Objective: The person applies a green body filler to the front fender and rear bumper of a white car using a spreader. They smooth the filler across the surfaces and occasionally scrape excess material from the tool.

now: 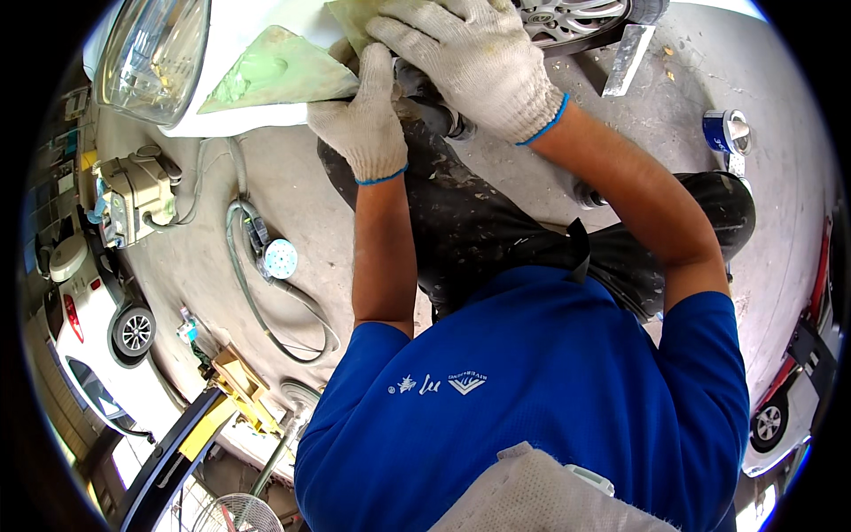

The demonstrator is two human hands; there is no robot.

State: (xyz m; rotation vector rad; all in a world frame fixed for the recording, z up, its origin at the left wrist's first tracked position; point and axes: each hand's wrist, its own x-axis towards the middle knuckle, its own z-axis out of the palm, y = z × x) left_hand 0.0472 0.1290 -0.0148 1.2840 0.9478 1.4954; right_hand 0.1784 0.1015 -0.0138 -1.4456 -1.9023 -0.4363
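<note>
Whitish mesh-textured fabric (541, 496) sits nearest the camera at the lower edge, with the wearer's blue T-shirt (523, 355) beyond it. Work site: green filler patch (282, 73) on the white car bumper (239, 120), beside the headlight (155, 58), upper left of view.

Hands, both in knitted gloves. Left hand (365, 129): at the lower right end of the patch, thumb extended; fingers mostly hidden, so cannot tell whether it grips. Right hand (470, 62): fingers stretched out above a yellow-green area; cannot tell if something flat is held beneath.

Progress (judged): filler is on and looks set in shape; one end appears lumpier and uneven. No paint covers the green, so smoothing and coating are probably outstanding. Disc sander (280, 257) lies on the floor, out of hand, its hose (235, 235) looped beside it.

Unclear: right fingertips and upper bumper cut off by the top edge; the yellow-green area, filler or separate sheet, unresolved; contents of the blue tin (716, 133) not visible.
</note>
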